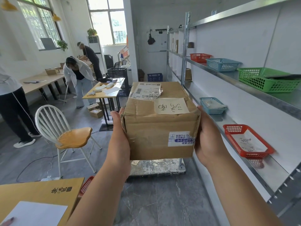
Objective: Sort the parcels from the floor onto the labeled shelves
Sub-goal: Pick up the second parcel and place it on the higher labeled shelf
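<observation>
Running along your right side, the metal shelving is presenting several tiers carrying plastic baskets: a green basket and a blue basket on the upper tier, a red basket holding a flat white packet on the tier nearest your arms. Centred before you, the cardboard parcel is being held off the floor at about chest height, clear of every tier, above a low platform trolley. Your left hand is pressing flat against its left side and your right hand against its right side, so you are clamping the parcel between two palms rather than supporting it from below. On its top face a shipping label is peeling at the edges beside a handwritten paper note; any shelf labels are not legible from here. Judging from the crushed, creased near-left corner, the softened walls may be yielding under side pressure, which could be letting the parcel slide downward. Swinging it right without lifting enough could be striking the shelf lip or knocking the red basket, and misreading the note risks choosing the wrong tier.
</observation>
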